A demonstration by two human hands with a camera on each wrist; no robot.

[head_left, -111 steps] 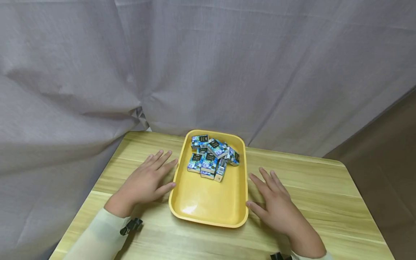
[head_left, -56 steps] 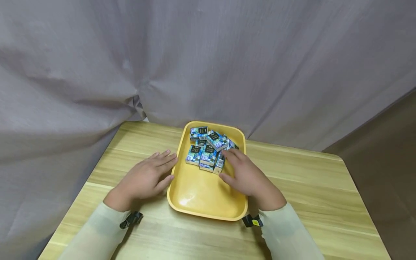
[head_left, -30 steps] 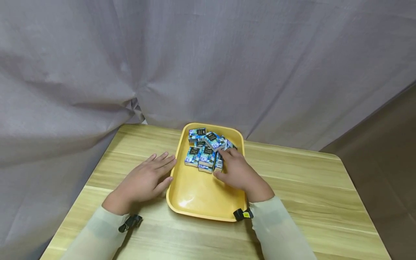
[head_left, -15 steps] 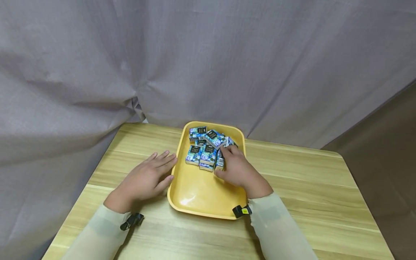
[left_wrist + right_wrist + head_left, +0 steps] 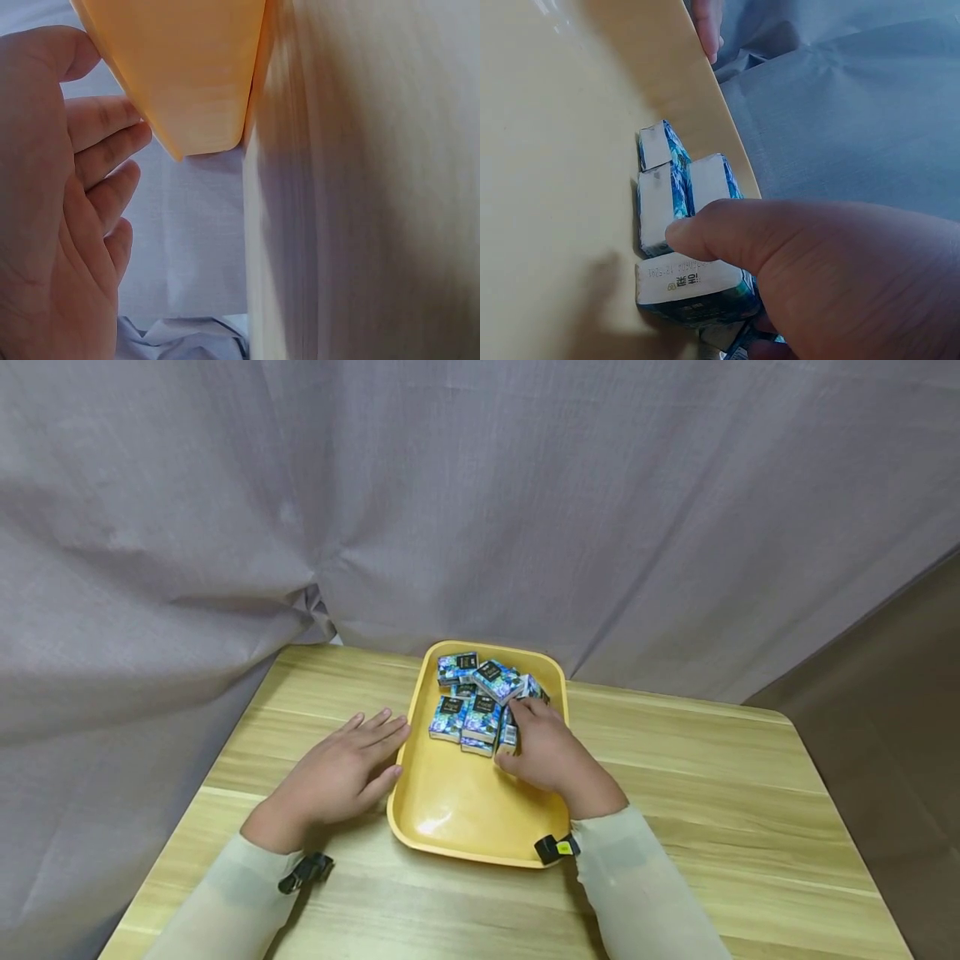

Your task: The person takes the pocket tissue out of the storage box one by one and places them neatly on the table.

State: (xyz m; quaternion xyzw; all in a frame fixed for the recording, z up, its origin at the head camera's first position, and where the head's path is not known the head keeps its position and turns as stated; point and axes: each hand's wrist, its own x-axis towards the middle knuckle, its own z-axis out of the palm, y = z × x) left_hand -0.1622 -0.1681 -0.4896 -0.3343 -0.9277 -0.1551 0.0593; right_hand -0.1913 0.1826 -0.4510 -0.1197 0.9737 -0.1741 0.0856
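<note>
Several small boxes [image 5: 480, 714] with blue floral print and black labels lie piled in the far half of a yellow tray [image 5: 457, 810]. My right hand [image 5: 551, 756] reaches over the tray's right side and holds a box [image 5: 508, 731] standing on its narrow side, barcode showing. In the right wrist view my thumb rests on that box's pale printed end [image 5: 686, 279], and the fingers behind are mostly hidden. My left hand [image 5: 337, 777] lies with fingers extended at the tray's left rim. The left wrist view shows its fingertips right at the tray wall [image 5: 180, 82].
The tray stands on a light wooden table [image 5: 712, 777], near its far edge. A grey curtain [image 5: 480, 510] hangs behind and to the left; a brown surface [image 5: 885, 752] is at the right. Black wrist mounts [image 5: 305, 872] sit at both sleeves.
My right hand has moved from the table right of the tray to the barcode box in the pile, staying nearly still over the last second. The left hand has stayed at the rim.
</note>
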